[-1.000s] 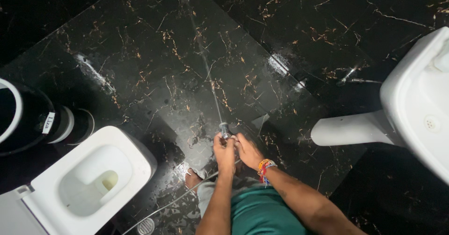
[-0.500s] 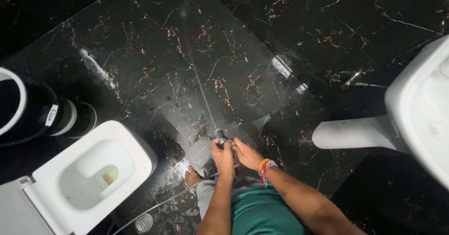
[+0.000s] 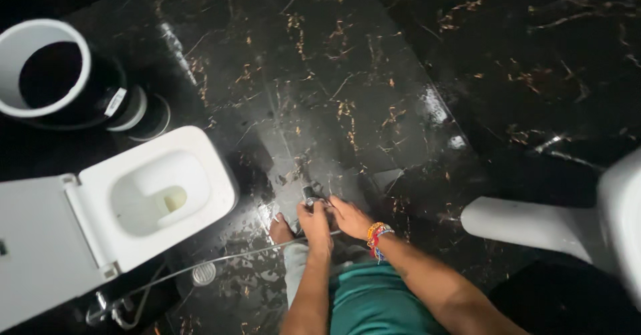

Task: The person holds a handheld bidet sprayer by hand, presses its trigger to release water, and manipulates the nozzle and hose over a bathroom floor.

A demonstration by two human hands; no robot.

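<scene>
- Reaching down with both forearms, the left hand (image 3: 316,220) has its grip closed around a small metal spray head (image 3: 309,198), and the right hand (image 3: 350,216) cups it from beside, fingers curled, its hold unclear.
- A thin silvery hose (image 3: 220,260) trails back from the grip.
- Left of the grip, the white toilet bowl (image 3: 157,195) holds yellowish water, lid up.
- The floor (image 3: 347,75) ahead is glossy black veined marble, wet.

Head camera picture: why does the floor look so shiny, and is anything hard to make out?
Head view: the wet black floor throws back pale glare; the corners go very dark; the sprayer in both hands is small and blurred.
</scene>
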